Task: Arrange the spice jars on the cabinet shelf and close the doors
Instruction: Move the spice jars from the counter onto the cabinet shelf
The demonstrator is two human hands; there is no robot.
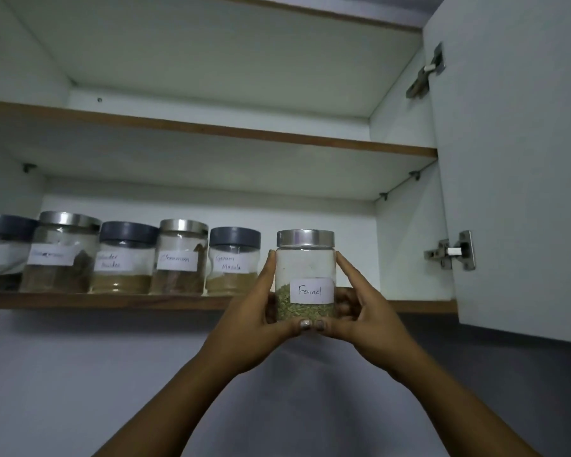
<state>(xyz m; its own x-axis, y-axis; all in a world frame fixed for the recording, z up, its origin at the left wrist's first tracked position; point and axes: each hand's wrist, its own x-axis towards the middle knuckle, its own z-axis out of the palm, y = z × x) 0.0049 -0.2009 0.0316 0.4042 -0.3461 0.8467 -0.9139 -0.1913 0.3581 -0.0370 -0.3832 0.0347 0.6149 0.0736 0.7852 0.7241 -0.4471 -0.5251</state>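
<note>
Both of my arms reach up from the bottom of the frame, and my left hand (261, 319) and right hand (365, 319) clasp the Fennel jar (305, 275) between them, each wrapped around one side of the glass. My thumbs meet under its base, and my fingers (346, 262) rise along its sides toward the steel lid (305, 238). The jar stands upright, with greenish seeds filling its lower part behind a white handwritten label, and it sits at the front edge of the lower shelf (112, 301), to the right of the row already there; I cannot tell whether its base rests on the board.

Just to its left stands the Garam Masala jar (233, 262) with a dark lid, then the Cinnamon jar (179, 257) with a steel lid, then a coriander powder jar (124, 258) with a dark lid. Two more jars continue the row toward the left edge, their labels too blurred to read.

Above, the upper shelf (211, 128) runs across the white cabinet. On the right, the cabinet door (515, 159) hangs open on two metal hinges (452, 250).
</note>
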